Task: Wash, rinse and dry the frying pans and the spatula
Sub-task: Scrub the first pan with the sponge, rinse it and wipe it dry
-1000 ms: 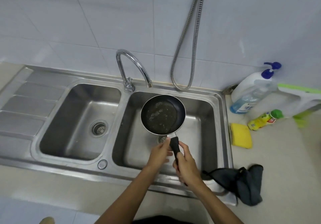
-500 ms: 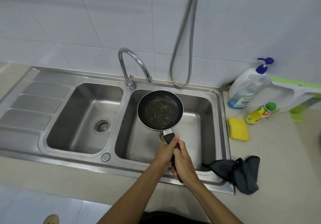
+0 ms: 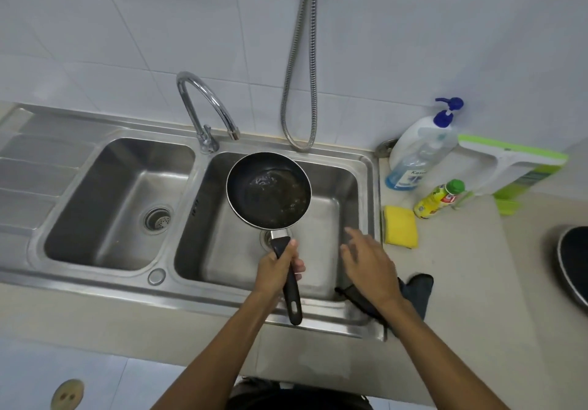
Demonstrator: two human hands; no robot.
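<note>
- The left hand (image 3: 277,269) is clamped on the handle of the frying pan (image 3: 269,189), held ahead of it above the right basin (image 3: 350,167); greasy residue shows, so washing looks barely begun.
- The right hand (image 3: 369,263) is empty, fingers spread, with the sponge (image 3: 400,226) just beyond it.
- A second pan (image 3: 572,263) waits far to its right; no spatula is visible.

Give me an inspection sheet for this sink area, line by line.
Surface: steel double sink set in a beige counter.
Job's things: small frying pan, wet residue inside, over right basin; second pan at right edge; spatula not seen.
Clutter: yellow sponge, pump bottle, yellow bottle, dark cloth.
Grippers: left hand grips pan handle; right hand open, free.
Cables: metal shower hose.
Surroundings: white tiles, tap not running.
</note>
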